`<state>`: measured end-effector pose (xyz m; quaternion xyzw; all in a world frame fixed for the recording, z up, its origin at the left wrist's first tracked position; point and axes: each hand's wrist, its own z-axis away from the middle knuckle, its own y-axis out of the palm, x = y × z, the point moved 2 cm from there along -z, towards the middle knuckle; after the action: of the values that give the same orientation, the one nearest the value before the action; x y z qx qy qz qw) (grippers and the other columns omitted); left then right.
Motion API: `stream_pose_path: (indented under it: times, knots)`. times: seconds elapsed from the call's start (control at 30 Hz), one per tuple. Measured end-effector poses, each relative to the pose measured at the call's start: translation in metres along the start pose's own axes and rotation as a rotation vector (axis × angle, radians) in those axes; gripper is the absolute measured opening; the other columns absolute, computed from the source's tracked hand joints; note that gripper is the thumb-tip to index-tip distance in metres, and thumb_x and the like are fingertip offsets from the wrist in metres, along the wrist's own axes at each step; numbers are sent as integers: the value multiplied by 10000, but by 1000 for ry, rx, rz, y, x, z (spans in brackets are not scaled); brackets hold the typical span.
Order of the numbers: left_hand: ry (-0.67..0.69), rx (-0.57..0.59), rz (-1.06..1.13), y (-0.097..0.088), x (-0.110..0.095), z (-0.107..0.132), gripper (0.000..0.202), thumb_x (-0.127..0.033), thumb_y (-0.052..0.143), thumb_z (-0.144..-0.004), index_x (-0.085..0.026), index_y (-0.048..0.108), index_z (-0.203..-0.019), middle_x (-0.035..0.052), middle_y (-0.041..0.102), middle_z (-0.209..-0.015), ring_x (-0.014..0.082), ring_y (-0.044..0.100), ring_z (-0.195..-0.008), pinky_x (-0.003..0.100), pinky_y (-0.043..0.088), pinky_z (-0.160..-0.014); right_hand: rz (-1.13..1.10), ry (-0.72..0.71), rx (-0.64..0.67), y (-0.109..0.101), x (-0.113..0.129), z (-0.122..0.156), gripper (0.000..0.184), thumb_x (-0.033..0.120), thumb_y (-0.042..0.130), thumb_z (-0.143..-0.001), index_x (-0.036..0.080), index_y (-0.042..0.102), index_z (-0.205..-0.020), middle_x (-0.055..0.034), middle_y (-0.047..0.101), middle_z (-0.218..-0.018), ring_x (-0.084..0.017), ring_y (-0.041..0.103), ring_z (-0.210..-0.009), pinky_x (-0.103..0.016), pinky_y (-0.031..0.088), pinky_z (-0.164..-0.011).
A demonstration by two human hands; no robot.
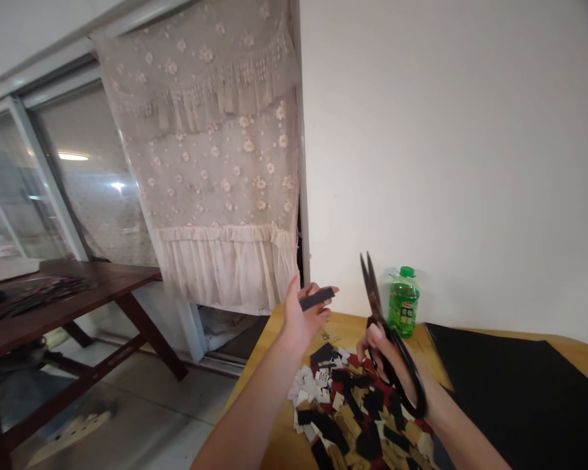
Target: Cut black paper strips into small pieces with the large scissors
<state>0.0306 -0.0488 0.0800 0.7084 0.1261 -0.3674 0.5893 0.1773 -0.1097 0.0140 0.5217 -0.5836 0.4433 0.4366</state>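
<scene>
Scissors (378,312) sit gripped in the right hand (383,352), tips slightly spread, just right of a black strip (317,298) pinched in the left hand (304,316). Below lies a pile of cut scraps (345,398) on a wooden table (343,328); one white scrap (322,377) perhaps reads 800. Farther right stands a green bottle (402,303), its label (402,313) too small to read.

"Can we see well?"

"Yes, the room looks bright to us. A lamp (72,156) glows in the glass pane (49,196), and the white wall (445,143) looks pale."

"Is anything blurry?"

"Not much. The scissors (392,339) look clear, but our picture bends at the edges."
</scene>
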Motion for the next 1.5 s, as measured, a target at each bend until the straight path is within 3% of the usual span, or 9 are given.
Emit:
stream_pose_path:
  times: [0.13, 0.33, 0.6, 0.77, 1.0, 1.5]
  knots:
    - [77, 5, 89, -2, -22, 3, 456, -481, 441, -817, -160, 392, -496, 125, 619, -749, 95, 446, -503, 194, 286, -429, 184, -82, 212, 16, 9, 13, 500, 624, 348, -864, 191, 485, -654, 16, 463, -620, -105, 378, -509, -239, 309, -483]
    - [134, -18, 68, -1, -32, 10, 432, -457, 480, -797, -164, 380, -495, 115, 636, -793, 110, 481, -540, 213, 320, -461, 283, -89, 322, 33, 29, 26, 507, 651, 398, -823, 200, 471, -604, 16, 447, -568, -133, 414, -538, -259, 317, -511]
    - [94, -80, 116, -1, -27, 6, 381, -406, 446, -814, -167, 399, -520, 87, 596, -670, 119, 481, -516, 232, 334, -496, 275, -50, 305, 39, 36, 35, 512, 671, 377, -816, 203, 512, -658, 15, 464, -591, -135, 428, -545, -257, 333, -517]
    - [50, -21, 31, 4, -15, 5, 340, -450, 494, -776, -162, 467, -599, 98, 625, -718, 133, 508, -540, 227, 338, -498, 202, -85, 233, 41, 29, 34, 537, 689, 372, -807, 201, 491, -616, 0, 472, -601, -150, 457, -587, -259, 346, -529]
    - [-13, 15, -15, 10, 0, 7, 378, -522, 512, -758, -152, 534, -683, 123, 646, -723, 154, 531, -559, 236, 359, -502, 258, -137, 280, 40, 19, 26, 557, 652, 292, -859, 195, 487, -607, 16, 435, -528, -119, 399, -482, -260, 303, -483]
    - [-7, 42, -3, 14, 1, 10, 402, -523, 463, -796, -148, 555, -686, 124, 647, -717, 172, 560, -587, 243, 374, -509, 293, -134, 270, 41, 16, 24, 523, 649, 295, -864, 204, 456, -641, 45, 388, -509, -110, 376, -448, -257, 293, -486]
